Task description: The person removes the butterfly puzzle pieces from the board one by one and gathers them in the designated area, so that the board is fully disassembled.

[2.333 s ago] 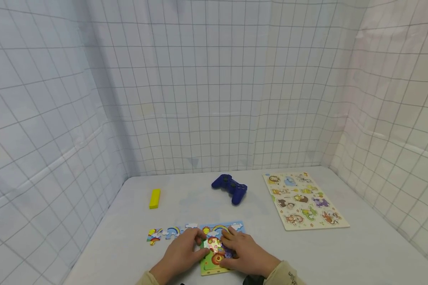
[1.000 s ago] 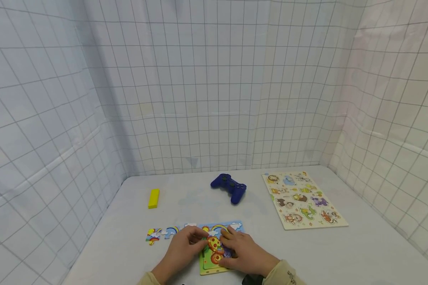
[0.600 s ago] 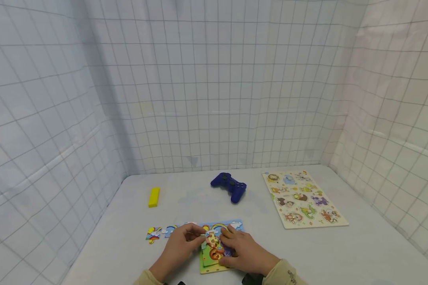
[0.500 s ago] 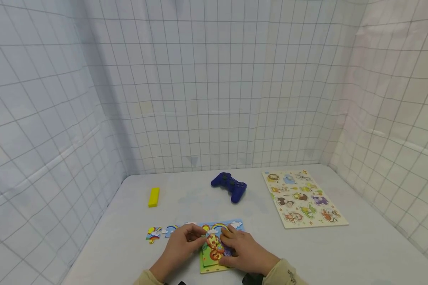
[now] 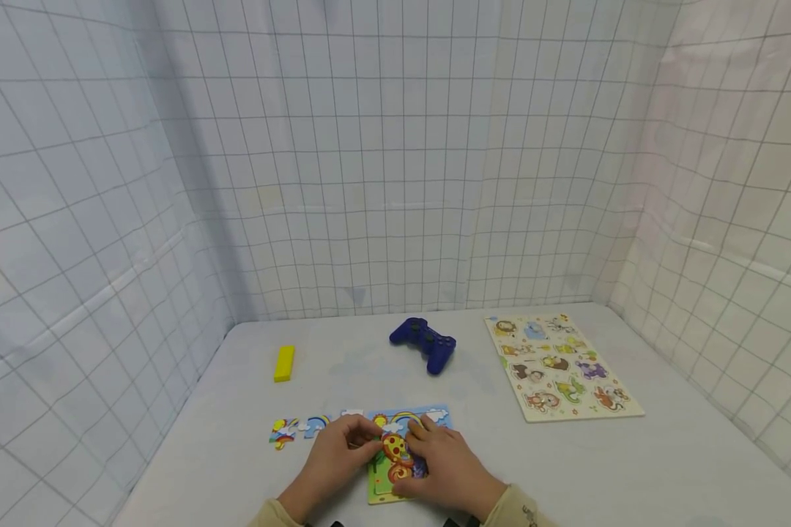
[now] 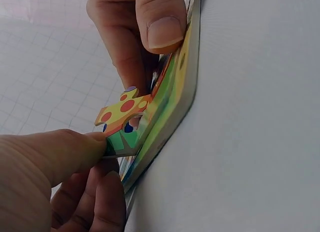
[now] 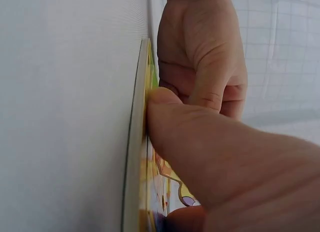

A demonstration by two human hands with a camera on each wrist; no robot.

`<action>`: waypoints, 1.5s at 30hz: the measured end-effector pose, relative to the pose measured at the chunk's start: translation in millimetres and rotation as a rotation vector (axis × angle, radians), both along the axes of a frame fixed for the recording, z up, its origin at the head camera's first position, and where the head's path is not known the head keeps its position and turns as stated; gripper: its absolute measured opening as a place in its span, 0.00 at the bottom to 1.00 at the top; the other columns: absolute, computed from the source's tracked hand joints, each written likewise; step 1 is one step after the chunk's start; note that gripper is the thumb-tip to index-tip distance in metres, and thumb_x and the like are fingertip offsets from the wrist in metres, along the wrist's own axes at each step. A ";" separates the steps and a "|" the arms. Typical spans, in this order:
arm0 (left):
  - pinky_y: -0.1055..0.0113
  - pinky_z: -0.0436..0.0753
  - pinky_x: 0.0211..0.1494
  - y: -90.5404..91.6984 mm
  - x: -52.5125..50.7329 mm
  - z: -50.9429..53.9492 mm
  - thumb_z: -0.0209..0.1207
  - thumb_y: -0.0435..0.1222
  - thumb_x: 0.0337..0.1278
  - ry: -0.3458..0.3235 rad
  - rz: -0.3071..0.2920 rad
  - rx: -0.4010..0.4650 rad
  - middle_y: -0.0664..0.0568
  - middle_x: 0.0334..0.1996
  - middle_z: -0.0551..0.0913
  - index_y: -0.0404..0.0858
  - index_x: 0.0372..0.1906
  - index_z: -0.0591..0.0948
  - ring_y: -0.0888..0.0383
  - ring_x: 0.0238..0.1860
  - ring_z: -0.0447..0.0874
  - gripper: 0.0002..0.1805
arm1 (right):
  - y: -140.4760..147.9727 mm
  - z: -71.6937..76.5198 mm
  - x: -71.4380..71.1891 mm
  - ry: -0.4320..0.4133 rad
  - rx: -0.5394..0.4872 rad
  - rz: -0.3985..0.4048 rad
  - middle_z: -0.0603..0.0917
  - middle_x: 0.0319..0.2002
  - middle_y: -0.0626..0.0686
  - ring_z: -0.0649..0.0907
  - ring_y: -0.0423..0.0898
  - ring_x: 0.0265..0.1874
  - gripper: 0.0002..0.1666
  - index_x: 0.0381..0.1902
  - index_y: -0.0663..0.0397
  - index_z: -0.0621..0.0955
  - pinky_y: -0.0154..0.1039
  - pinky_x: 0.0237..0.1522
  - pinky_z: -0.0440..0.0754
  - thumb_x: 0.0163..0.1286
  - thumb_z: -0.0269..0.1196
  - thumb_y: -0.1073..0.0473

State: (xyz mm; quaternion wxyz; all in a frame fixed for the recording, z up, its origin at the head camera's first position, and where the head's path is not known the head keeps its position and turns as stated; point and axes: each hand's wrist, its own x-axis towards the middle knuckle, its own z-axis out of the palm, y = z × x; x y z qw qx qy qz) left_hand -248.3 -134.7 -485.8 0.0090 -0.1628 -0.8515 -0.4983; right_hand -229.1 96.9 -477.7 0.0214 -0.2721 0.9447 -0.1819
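The piece (image 6: 127, 109) may jam askew if its tilted edge catches on the board (image 5: 385, 499). The left hand (image 5: 338, 454) pinches it, thumb against fingers, over the board's left side; the right hand (image 5: 450, 467) rests across the other side, fingers outstretched, thumb at the near edge

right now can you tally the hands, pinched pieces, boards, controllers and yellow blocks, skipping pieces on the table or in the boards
Hands: 2 (left hand, right hand)
Pinched piece: 1
Boards: 2 (puzzle board, animal board)
Controller: 1
Yellow block: 1
Total: 7
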 end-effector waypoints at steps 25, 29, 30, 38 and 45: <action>0.67 0.81 0.37 -37.0 2.5 27.3 0.67 0.33 0.64 -0.118 0.189 0.077 0.51 0.42 0.89 0.39 0.47 0.86 0.58 0.39 0.83 0.09 | -3.3 -4.1 -3.3 -0.001 -0.005 -0.035 0.76 0.71 0.55 0.71 0.62 0.73 0.45 0.68 0.46 0.80 0.66 0.64 0.73 0.64 0.63 0.23; 0.64 0.81 0.35 -80.9 8.6 37.2 0.66 0.39 0.65 -0.204 0.314 0.018 0.52 0.41 0.88 0.39 0.51 0.86 0.57 0.37 0.82 0.13 | -2.5 -4.2 -4.0 -0.007 -0.003 -0.033 0.76 0.72 0.55 0.70 0.62 0.74 0.46 0.68 0.47 0.80 0.66 0.64 0.72 0.64 0.62 0.23; 0.64 0.81 0.34 -92.6 10.7 38.4 0.66 0.40 0.65 -0.225 0.337 -0.002 0.53 0.40 0.87 0.39 0.53 0.85 0.57 0.36 0.82 0.15 | -2.3 -3.7 -4.2 -0.007 -0.003 -0.033 0.75 0.72 0.55 0.70 0.62 0.74 0.46 0.68 0.47 0.80 0.66 0.65 0.72 0.64 0.62 0.23; 0.62 0.79 0.29 -145.1 21.1 31.3 0.67 0.38 0.63 -0.320 0.346 -0.125 0.51 0.32 0.86 0.35 0.59 0.80 0.54 0.30 0.80 0.22 | -1.4 -2.0 -4.2 -0.032 -0.010 -0.035 0.74 0.73 0.55 0.68 0.62 0.75 0.46 0.69 0.48 0.79 0.66 0.66 0.70 0.65 0.62 0.24; 0.62 0.76 0.28 -140.8 18.5 23.0 0.68 0.37 0.61 -0.270 0.341 -0.264 0.55 0.28 0.86 0.34 0.57 0.80 0.55 0.26 0.79 0.21 | -1.3 -3.1 -2.3 -0.046 -0.027 -0.034 0.73 0.73 0.55 0.67 0.62 0.76 0.46 0.70 0.47 0.78 0.67 0.65 0.70 0.65 0.62 0.24</action>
